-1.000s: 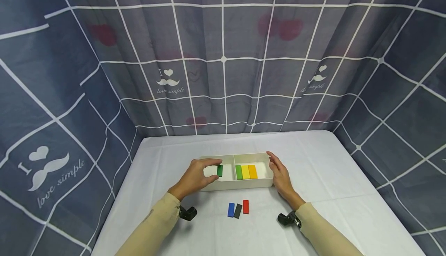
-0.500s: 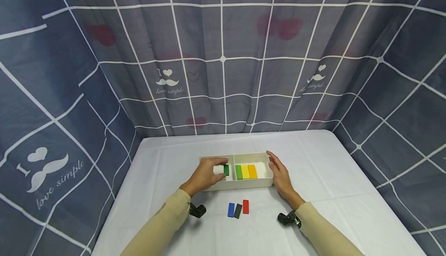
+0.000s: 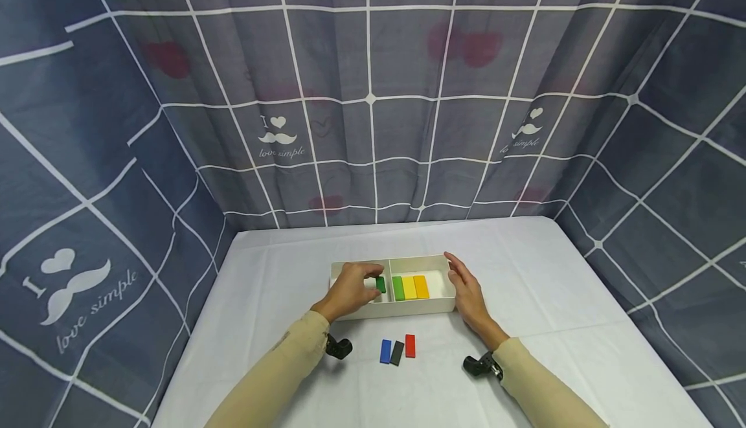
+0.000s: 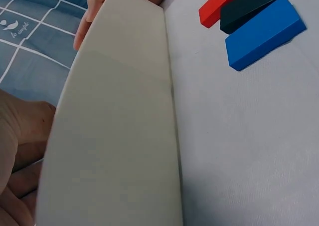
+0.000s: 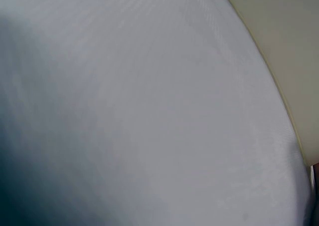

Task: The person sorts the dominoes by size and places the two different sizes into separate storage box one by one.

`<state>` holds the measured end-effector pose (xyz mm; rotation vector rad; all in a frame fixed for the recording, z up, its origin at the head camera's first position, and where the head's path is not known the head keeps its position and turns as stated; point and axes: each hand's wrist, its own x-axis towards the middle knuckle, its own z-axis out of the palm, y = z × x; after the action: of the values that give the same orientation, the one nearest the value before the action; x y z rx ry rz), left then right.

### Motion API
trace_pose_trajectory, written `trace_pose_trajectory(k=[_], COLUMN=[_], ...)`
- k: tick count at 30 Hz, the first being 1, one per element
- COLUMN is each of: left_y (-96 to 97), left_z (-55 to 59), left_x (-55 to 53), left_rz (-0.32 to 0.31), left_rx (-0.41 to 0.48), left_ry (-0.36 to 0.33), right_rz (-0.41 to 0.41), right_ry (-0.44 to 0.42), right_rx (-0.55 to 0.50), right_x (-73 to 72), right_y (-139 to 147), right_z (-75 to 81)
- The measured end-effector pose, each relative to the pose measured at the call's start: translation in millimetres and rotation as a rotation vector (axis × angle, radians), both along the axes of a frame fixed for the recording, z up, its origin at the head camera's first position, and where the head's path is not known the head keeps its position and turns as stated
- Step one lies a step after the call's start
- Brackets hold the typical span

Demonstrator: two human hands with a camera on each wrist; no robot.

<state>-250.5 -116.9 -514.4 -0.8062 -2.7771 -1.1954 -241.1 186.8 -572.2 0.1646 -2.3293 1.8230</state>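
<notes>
A cream two-compartment box (image 3: 396, 310) stands on the table. My left hand (image 3: 350, 289) reaches into its left compartment, pinching a dark green block (image 3: 381, 284) between thumb and fingers near the divider. In the left wrist view the outer wall of the box (image 4: 114, 111) hides that block, and only part of my left hand (image 4: 22, 151) shows. My right hand (image 3: 471, 295) rests against the right end of the box, fingers extended. In the right compartment lie a light green block (image 3: 399, 289), a yellow block (image 3: 410, 288) and an orange block (image 3: 421, 287), side by side.
In front of the box lie a blue block (image 3: 386, 351), a black block (image 3: 397, 353) and a red block (image 3: 410, 346). A white cloth covers the table (image 3: 280, 253). Grid-patterned curtains (image 3: 326, 156) enclose the back and sides.
My left hand has moved right with the dark green block, from the middle of the left compartment to near the divider. My right hand has stayed at the box's end.
</notes>
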Motion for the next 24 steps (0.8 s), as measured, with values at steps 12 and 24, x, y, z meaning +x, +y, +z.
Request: trace_pose_trajectory(k=[12,24], left_y=[8.6,15.5], left_z=[-10.1,-12.5], left_x=[-9.9,-18.4], left_rz=[-0.008,0.013], left_rx=[-0.013,-0.059], left_ry=[-0.093,-0.127], right_rz=[0.022,0.011], right_ry=[0.005,0.013], right_rx=[-0.005,-0.011], right_x=[-11.3,-9.1], right_y=[7,7], right_z=[-18.2,-17.2])
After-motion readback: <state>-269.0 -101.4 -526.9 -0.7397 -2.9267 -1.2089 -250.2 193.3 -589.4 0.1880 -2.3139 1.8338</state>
